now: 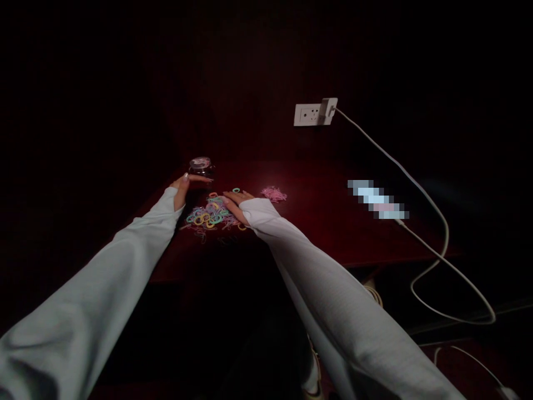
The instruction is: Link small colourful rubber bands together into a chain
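A heap of small elastic hair ties (204,218) in mixed pastel colours lies on the dark red table. My right hand (238,201) rests against the right side of this heap, fingers stretched out. Just beyond its fingertips sits a single green hair tie (236,190). To the left, my left hand (187,186) is held with its fingers extended over the far left of the heap, in front of a small round jar (200,165); I see nothing in it. A separate pile of pink hair ties (273,194) lies right of my right hand.
On the right of the table (316,233) is a blurred-out bright device (377,199). Its white cable (400,164) loops past the table edge up to a charger (328,110) in the wall socket (307,115). The surroundings are very dark.
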A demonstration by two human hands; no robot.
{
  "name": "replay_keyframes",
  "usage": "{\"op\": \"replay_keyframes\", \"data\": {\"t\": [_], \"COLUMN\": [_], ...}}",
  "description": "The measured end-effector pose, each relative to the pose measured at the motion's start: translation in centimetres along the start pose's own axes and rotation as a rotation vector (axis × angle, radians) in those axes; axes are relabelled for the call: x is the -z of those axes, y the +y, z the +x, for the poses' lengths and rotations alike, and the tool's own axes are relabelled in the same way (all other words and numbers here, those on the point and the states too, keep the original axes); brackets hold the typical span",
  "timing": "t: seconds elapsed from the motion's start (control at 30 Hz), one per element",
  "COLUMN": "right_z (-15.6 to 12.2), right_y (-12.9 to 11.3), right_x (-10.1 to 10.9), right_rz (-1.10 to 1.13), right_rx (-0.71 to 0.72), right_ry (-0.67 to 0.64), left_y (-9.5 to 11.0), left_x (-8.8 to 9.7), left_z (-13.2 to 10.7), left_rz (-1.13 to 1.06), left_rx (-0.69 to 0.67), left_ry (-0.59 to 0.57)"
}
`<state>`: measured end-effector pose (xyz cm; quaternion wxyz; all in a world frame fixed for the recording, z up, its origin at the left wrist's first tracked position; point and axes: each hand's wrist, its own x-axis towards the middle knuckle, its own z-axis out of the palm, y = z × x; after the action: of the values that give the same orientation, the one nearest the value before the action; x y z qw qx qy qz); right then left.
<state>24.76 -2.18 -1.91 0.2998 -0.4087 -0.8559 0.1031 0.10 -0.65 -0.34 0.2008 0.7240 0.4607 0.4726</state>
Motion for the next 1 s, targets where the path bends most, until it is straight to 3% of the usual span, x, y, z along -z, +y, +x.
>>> {"op": "replay_keyframes", "data": {"t": [0.1, 0.27, 0.43, 0.57, 0.7, 0.83, 1.0], "right_z": [0.3, 0.9, 1.4, 2.2, 2.9, 2.8, 2.5], "right_y": [0.3, 1.0, 1.0, 0.0, -1.1, -0.9, 1.4], "right_x": [-0.1, 0.2, 0.3, -1.5, -3.6, -3.4, -2.5], "right_rz": [0.107, 0.229, 0.232, 0.286, 0.352, 0.377, 0.314], "right_rx": [0.005, -0.173, -0.274, -0.282, -0.213, -0.22, -0.163], "right_ry": [0.058, 0.184, 0.177, 0.187, 0.19, 0.201, 0.438], "left_y": [-0.1, -1.1, -1.4, -1.6, -1.7, -0.8, -0.1], "left_x": [-1.8, -3.6, -4.9, -5.6, -5.5, -4.4, -2.5], "left_z": [-0.3, 0.6, 2.6, 3.0, 2.8, 2.4, 2.1], "left_rz": [-0.17, -0.137, -0.142, -0.238, -0.388, -0.436, -0.335], "left_rx": [-0.004, 0.066, 0.101, 0.194, 0.316, 0.294, 0.2], "left_ry": [-0.018, -0.178, -0.272, -0.282, -0.336, -0.331, -0.298]}}
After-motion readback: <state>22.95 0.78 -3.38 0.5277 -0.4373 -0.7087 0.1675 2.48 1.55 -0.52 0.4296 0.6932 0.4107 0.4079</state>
